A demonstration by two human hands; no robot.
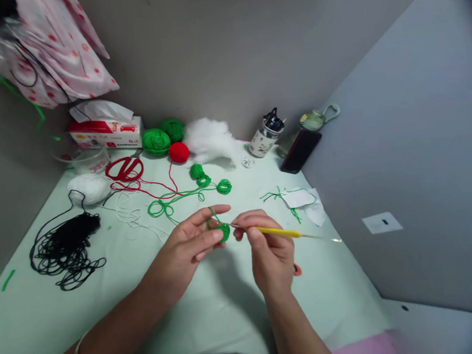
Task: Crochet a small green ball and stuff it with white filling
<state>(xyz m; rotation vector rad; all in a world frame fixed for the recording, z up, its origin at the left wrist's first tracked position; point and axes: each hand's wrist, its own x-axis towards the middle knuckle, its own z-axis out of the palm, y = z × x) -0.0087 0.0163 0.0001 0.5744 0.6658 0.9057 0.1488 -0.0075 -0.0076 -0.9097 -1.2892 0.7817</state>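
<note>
Between the thumb and fingers of my left hand point(194, 238) is a small round green crochet piece point(223, 232). Green yarn loops over the raised index finger of that hand. My right hand point(269, 251) grips a crochet hook point(280, 231) with a yellow handle, like a pen. Its metal tip meets the top edge of the green piece; whether it is inside a stitch I cannot tell. Beyond my hands, loose green yarn point(162, 205) trails across the table to small green coils point(224, 187).
Black yarn point(72, 241) lies tangled at left, near a white yarn ball point(89, 188) and red scissors point(124, 169). Along the back are a tissue box point(108, 134), green yarn balls point(156, 142), a red ball point(179, 152), white stuffing point(210, 140), a pen jar point(263, 140) and a phone point(301, 150).
</note>
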